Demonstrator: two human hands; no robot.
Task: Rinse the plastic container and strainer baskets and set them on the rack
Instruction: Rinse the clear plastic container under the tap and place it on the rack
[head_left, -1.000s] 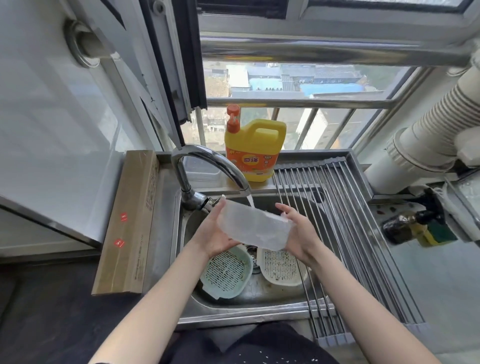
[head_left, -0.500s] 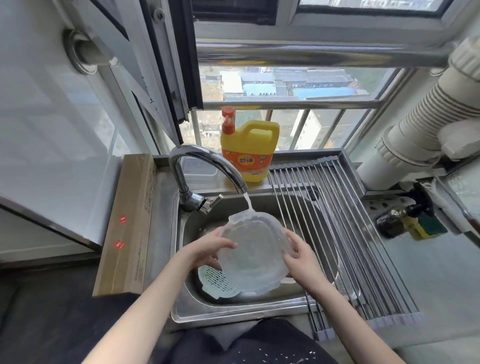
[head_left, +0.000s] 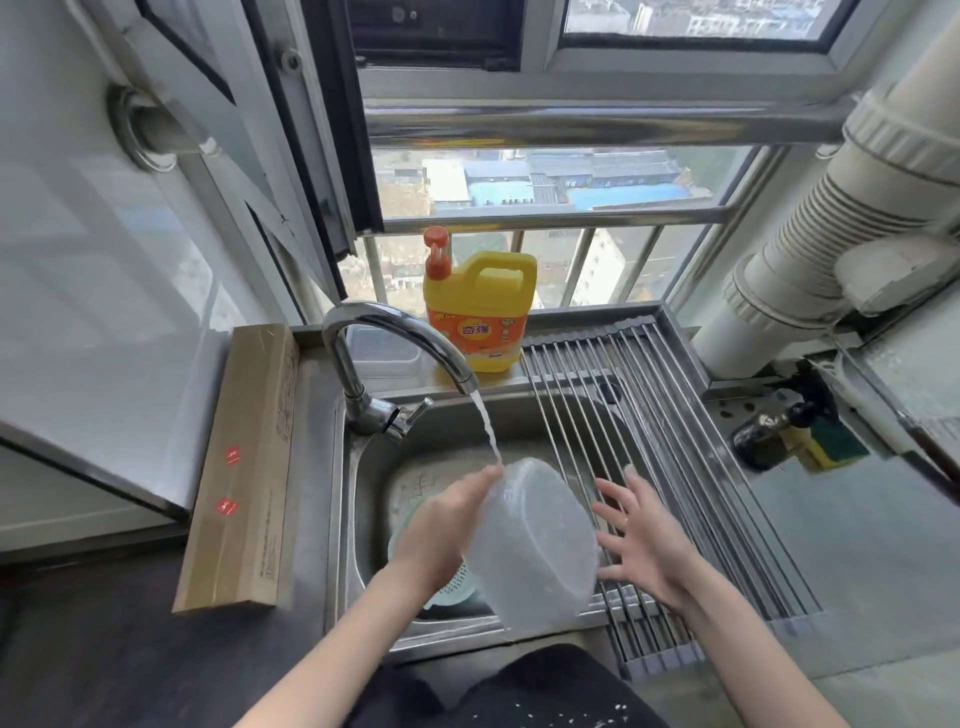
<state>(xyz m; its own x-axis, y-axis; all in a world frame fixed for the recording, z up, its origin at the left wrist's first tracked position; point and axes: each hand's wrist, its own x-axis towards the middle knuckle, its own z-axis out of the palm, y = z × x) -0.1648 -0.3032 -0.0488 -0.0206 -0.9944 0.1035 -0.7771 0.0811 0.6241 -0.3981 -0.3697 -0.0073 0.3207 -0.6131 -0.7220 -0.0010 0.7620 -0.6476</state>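
Observation:
A clear plastic container (head_left: 537, 540) is held on its side over the sink (head_left: 374, 467), its base toward the right. My left hand (head_left: 441, 530) grips its rim on the left. My right hand (head_left: 641, 535) is beside the container's base with fingers spread, apart from it or just touching it. Water runs from the tap (head_left: 395, 338) onto the container's top edge. A pale green strainer basket (head_left: 452, 587) lies in the sink, mostly hidden by my left hand and the container. A second basket is hidden. The roll-up drying rack (head_left: 670, 447) spans the sink's right side.
A yellow dish soap jug (head_left: 480, 312) stands behind the sink on the sill. A long cardboard box (head_left: 244, 467) lies left of the sink. A dark bottle (head_left: 769, 436) and a sponge (head_left: 831, 441) sit to the right of the rack. A white duct pipe (head_left: 831, 234) rises at right.
The container has turned from facing up to lying on its side. My right hand has let go of it and opened. The view has shifted so the sink sits lower.

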